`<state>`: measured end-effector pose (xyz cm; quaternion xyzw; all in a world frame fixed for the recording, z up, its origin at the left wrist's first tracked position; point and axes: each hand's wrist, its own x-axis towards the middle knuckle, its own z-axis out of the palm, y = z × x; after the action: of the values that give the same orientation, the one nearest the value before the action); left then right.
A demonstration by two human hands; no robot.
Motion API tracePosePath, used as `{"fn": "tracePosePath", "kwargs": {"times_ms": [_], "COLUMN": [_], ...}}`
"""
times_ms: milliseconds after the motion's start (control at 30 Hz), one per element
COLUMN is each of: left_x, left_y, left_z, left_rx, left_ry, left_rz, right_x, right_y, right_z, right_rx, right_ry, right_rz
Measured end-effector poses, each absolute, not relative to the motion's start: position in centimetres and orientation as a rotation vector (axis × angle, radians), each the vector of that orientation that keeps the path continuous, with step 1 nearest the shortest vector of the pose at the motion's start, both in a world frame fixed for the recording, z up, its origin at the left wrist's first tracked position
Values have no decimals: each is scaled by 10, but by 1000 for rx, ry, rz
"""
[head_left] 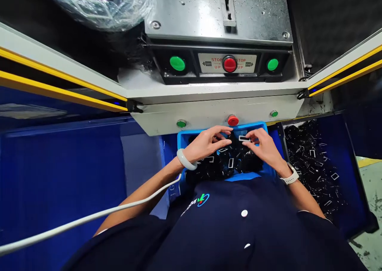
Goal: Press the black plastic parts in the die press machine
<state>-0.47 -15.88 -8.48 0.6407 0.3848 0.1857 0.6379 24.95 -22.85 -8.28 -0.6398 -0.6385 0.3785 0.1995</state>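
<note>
A blue plastic tray (252,125) holds heaped black rectangular frames (247,161), and a blue bin (355,163) beside it holds more.

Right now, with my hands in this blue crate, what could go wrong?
The left hand and right hand work just below the red button, so a knuckle might press it. The white cable along the left forearm could snag. Black parts heaped in the crate could spill over its rim.
</note>
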Motion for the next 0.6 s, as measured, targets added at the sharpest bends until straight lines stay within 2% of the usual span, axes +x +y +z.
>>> {"fn": "tracePosePath", "kwargs": {"times_ms": [167,300,500,600], "left_x": [12,2,-18,-20], "left_y": [-167,-168,-164,-164], "left_z": [-87,-91,-97,-97], "left_rx": [1086,870,691,643], "left_ry": [870,943,1067,1082], "left_rz": [525,592,765,819], "right_x": [218,239,263,254], "right_y": [-216,-225,-256,-268], "right_z": [-56,-67,-120,-134], "right_rx": [-1557,-1643,-2039,-2125], "right_ry": [-1450,-1487,-2437,-2577], "right_rz": [1051,1100,913,852]}}
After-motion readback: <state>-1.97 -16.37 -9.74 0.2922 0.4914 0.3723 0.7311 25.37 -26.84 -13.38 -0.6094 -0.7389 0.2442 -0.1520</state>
